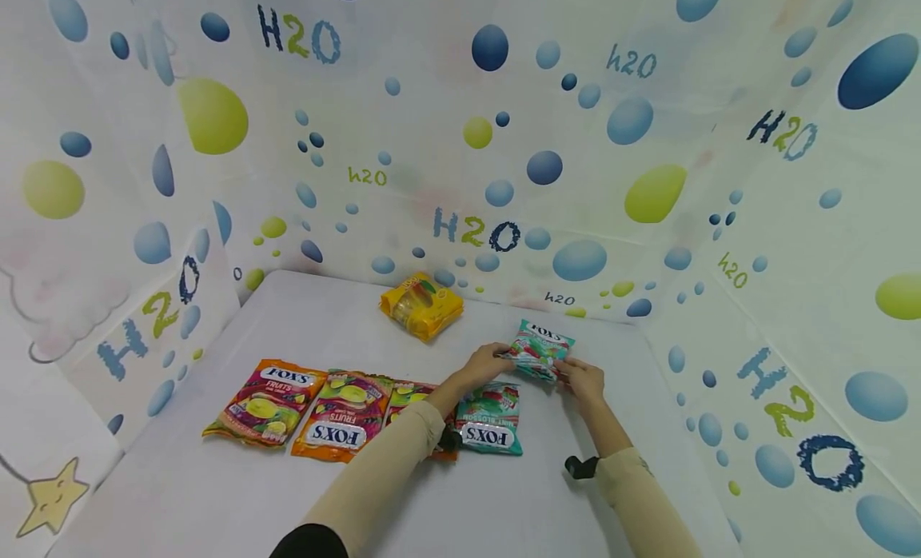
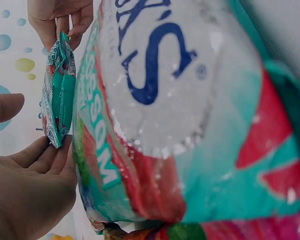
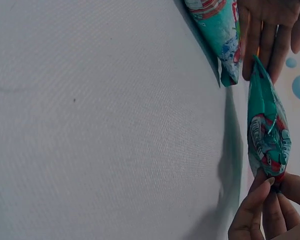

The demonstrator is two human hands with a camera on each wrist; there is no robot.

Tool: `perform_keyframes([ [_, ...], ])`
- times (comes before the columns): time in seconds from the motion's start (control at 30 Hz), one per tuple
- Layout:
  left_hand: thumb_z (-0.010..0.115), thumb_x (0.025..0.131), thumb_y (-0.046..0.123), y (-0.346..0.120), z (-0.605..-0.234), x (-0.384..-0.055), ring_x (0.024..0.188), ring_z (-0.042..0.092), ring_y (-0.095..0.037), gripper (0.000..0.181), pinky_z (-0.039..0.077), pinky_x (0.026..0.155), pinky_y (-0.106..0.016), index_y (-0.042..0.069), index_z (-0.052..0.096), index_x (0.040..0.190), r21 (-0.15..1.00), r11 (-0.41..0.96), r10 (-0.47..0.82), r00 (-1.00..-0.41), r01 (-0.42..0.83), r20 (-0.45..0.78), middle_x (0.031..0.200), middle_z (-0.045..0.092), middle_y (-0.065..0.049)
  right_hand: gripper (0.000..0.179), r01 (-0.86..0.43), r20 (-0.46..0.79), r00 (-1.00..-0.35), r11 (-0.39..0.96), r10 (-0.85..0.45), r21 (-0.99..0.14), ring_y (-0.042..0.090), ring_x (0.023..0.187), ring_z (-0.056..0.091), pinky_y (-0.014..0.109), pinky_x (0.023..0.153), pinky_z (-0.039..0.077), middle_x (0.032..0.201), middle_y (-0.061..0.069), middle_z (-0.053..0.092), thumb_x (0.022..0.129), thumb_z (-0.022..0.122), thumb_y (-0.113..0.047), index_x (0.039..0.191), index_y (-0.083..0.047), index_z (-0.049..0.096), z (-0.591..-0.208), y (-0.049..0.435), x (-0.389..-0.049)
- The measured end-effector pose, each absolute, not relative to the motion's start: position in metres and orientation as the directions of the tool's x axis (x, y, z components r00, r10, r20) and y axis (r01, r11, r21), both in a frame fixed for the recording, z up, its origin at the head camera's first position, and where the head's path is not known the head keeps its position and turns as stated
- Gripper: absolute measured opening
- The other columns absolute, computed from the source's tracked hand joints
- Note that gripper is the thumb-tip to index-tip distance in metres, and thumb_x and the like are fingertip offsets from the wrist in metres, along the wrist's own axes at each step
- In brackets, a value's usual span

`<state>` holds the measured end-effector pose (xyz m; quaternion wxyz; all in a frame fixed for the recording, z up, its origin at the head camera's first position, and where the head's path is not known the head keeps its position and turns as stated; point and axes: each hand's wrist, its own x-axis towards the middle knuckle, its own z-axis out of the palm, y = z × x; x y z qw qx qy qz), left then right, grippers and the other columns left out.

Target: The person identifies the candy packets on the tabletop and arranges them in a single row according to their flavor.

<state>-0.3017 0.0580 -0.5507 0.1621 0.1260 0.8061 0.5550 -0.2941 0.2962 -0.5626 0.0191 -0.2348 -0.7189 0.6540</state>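
A teal FOX'S candy bag is held a little above the table, toward its back right. My right hand pinches its near right corner between thumb and fingers, plain in the right wrist view. Extended fingers of my left hand touch the opposite end; in the left wrist view the left thumb stands apart from the bag. Just below lies a second teal FOX'S bag, which fills much of the left wrist view.
To the left, two orange-and-purple FOX'S bags lie in a row with a third, partly hidden by my left forearm. A yellow bag lies at the back of the white table. Printed cloth walls enclose it.
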Motion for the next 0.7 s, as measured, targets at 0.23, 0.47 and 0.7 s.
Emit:
perform_keyframes([
  [0.23,0.061,0.093,0.031,0.057,-0.548,-0.3,0.131,0.045,-0.03,0.054,0.037,0.108,-0.048,0.011,0.05,0.142,0.952,0.306,0.404,-0.906,0.004,-0.127,0.144,0.049,-0.011,0.048,0.31,-0.279,-0.887,0.026,0.367,-0.95,0.008,0.074,0.065,0.025,0.069,0.056,0.097,0.003,0.071,0.083,0.078,-0.02,0.125,-0.001,0.064,-0.562,0.302,-0.294],
  [0.47,0.06,0.093,0.033,0.056,-0.546,-0.298,0.129,0.047,-0.028,0.052,0.039,0.106,-0.048,0.012,0.053,0.14,0.966,0.256,0.426,-0.895,-0.019,-0.131,0.144,0.05,-0.008,0.049,0.312,-0.274,-0.892,0.049,0.36,-0.949,0.009,0.077,0.066,0.024,0.068,0.056,0.095,0.0,0.071,0.085,0.077,-0.022,0.127,-0.002,0.063,-0.558,0.306,-0.29],
  [0.7,0.061,0.093,0.031,0.056,-0.542,-0.291,0.128,0.048,-0.028,0.052,0.038,0.107,-0.048,0.01,0.052,0.14,0.973,0.231,0.448,-0.885,-0.024,-0.129,0.141,0.052,-0.009,0.046,0.296,-0.259,-0.906,0.065,0.335,-0.953,0.008,0.078,0.066,0.022,0.067,0.055,0.098,0.002,0.071,0.087,0.074,-0.022,0.127,-0.002,0.063,-0.553,0.309,-0.284],
])
